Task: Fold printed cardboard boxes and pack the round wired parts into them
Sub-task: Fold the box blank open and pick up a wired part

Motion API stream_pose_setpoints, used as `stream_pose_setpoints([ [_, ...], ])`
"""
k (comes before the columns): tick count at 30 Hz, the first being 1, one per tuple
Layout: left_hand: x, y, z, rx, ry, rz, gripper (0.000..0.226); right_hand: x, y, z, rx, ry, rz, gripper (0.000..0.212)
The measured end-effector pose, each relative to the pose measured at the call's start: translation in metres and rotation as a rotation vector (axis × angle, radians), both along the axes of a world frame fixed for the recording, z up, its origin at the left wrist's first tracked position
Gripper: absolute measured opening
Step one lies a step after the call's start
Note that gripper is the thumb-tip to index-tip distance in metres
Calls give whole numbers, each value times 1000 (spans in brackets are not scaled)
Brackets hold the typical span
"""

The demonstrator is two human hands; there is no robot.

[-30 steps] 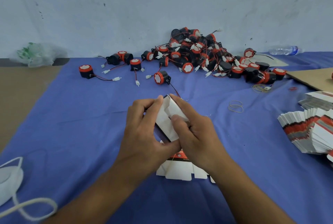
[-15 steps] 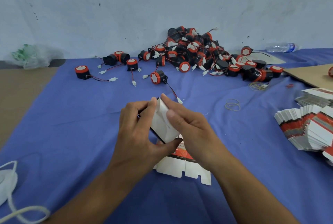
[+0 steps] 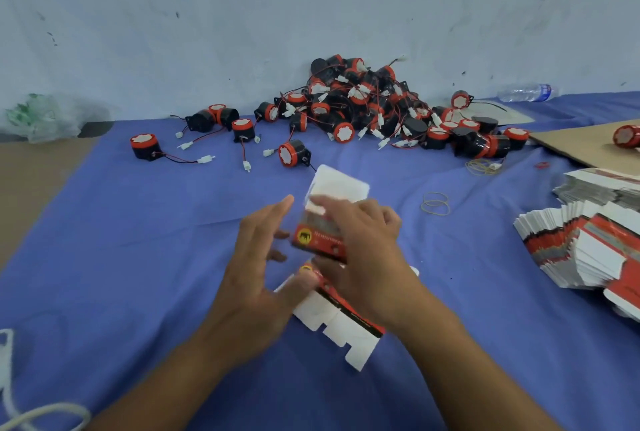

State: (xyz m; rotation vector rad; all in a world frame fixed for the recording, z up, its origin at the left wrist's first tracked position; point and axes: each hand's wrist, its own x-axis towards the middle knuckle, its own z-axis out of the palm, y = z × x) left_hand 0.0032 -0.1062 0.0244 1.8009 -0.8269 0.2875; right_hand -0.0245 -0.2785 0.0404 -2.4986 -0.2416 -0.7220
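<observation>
Our right hand [image 3: 363, 240] grips a printed box [image 3: 320, 240], its white flap [image 3: 337, 184] raised; our left hand [image 3: 263, 268], fingers straight, hovers just beside it. Behind, round wired parts [image 3: 363, 105] lie heaped.

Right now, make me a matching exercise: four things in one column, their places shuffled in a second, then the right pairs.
1. water bottle
2. plastic bag
3. printed box
4. stack of flat boxes

a. right edge of the cloth
b. held in the right hand
c. far left, by the wall
d. far right, by the wall

Pairs: 1-d, 2-c, 3-b, 4-a.
</observation>
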Motion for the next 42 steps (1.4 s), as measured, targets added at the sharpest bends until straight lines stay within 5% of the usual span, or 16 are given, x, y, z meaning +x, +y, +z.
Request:
stream_pose_setpoints([
  [2,5,3,1,-42,93,-35,53,3,4,-10,-301,-134,8,71],
  [5,12,6,-1,12,177,-9,43,8,13,-19,-455,-181,94,47],
  [8,17,8,-7,30,259,111,35,8,7,-17,-324,-163,112,9],
  [13,24,7,-19,286,17,312,47,6,7,-15,-74,270,-167,39],
  [17,24,5,-23,304,67,142,56,5,25,-20,146,431,-227,62],
  [22,24,8,-21,223,232,121,39,3,24,-13,340,422,-259,10],
  [25,24,10,-18,163,292,196,43,6,19,-4,368,504,-216,11],
  [28,28,12,-15,36,299,416,52,40,1,14,437,434,-190,34],
  [31,34,15,-15,-53,277,564,46,110,-16,25,317,353,-190,29],
  [36,40,16,-26,-48,260,570,43,226,-13,15,-113,398,-171,65],
  [42,43,15,-27,-82,191,470,53,277,-12,-10,-188,485,-98,56],
])
